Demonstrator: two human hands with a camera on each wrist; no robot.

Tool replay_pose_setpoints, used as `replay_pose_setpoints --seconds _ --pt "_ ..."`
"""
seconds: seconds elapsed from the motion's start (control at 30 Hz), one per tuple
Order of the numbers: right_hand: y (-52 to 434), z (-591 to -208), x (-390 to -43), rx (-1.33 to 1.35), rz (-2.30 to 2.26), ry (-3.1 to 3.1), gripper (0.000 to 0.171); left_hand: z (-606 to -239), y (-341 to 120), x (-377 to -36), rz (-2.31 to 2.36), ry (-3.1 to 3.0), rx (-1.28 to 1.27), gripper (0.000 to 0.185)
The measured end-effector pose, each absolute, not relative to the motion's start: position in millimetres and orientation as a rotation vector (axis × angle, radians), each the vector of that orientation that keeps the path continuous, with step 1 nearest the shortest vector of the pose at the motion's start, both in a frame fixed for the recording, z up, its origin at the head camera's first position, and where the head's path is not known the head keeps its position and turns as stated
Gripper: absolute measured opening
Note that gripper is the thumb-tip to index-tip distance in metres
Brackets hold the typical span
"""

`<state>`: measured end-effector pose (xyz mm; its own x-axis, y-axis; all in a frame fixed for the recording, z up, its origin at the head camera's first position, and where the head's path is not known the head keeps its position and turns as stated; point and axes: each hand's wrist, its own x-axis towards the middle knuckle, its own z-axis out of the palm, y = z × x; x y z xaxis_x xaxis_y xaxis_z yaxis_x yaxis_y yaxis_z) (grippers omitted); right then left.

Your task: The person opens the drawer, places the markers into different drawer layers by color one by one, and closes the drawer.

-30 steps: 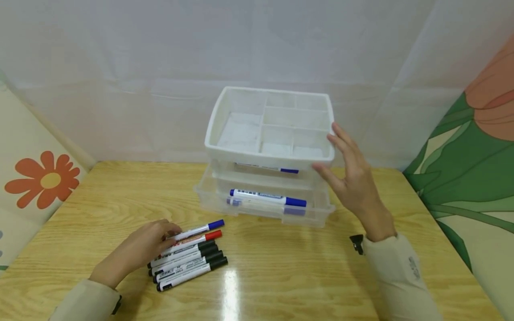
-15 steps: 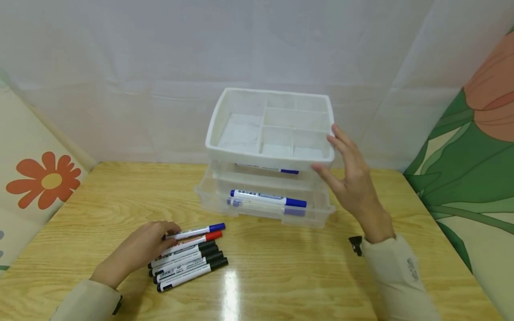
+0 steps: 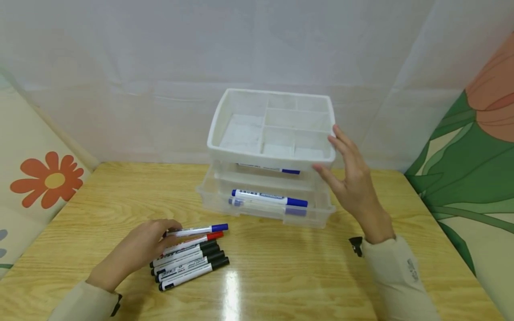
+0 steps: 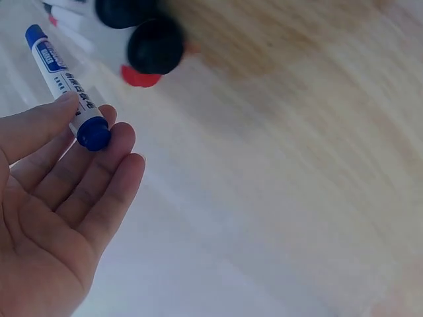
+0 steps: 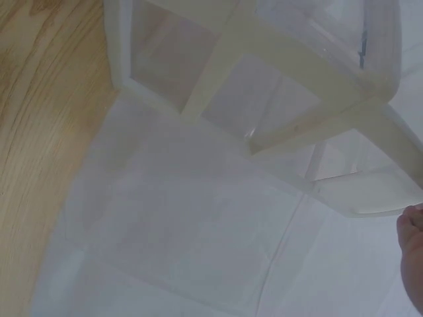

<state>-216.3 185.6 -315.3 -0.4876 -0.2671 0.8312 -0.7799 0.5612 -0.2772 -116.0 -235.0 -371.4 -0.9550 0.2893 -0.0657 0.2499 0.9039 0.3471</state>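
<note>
Woodgrain tabletop point(image 3: 281, 267), glossy with a glare streak near its front edge, meets a white sheet backdrop point(image 3: 160, 67); flower-print panels stand at nine and three o'clock. At twelve o'clock sits a clear drawer organizer point(image 3: 271, 151) with markers in its drawers. The right hand point(image 3: 353, 187), fingers straight and spread, hovers just beside its right rim. At seven o'clock the left hand point(image 3: 136, 249) pinches a blue-capped marker point(image 3: 198, 230) above the row of markers point(image 3: 188, 265).

Both arms wear loose beige long sleeves ending at the wrists. The right sleeve point(image 3: 397, 276) carries small dark printed markings, and a small black device point(image 3: 356, 244) sits at its cuff.
</note>
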Motion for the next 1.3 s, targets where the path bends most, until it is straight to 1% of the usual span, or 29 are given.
replay_pose_setpoints --seconds 0.37,0.67,0.83,1.17,1.2,1.27,1.3 --pt "185 -315 -215 0.825 0.876 -2.036 0.075 -354 -226 -103 0.521 3.074 0.607 0.019" --pt "186 -315 -215 0.824 0.860 -2.041 0.075 -338 -217 -93 0.548 3.126 0.646 0.022" --pt "186 -315 -215 0.818 0.858 -2.040 0.074 -330 -212 -86 0.550 3.190 0.743 0.024" --pt "185 -315 -214 0.812 0.872 -2.039 0.074 -313 -213 -77 0.613 3.313 1.016 0.039" --pt "185 -315 -214 0.809 0.878 -2.040 0.074 -312 -213 -76 0.622 3.314 1.045 0.036" --pt "185 -315 -214 0.804 0.883 -2.044 0.075 -308 -214 -76 0.637 3.316 1.097 0.021" --pt "185 -315 -214 0.804 0.885 -2.045 0.075 -306 -213 -76 0.646 3.319 1.117 0.019"
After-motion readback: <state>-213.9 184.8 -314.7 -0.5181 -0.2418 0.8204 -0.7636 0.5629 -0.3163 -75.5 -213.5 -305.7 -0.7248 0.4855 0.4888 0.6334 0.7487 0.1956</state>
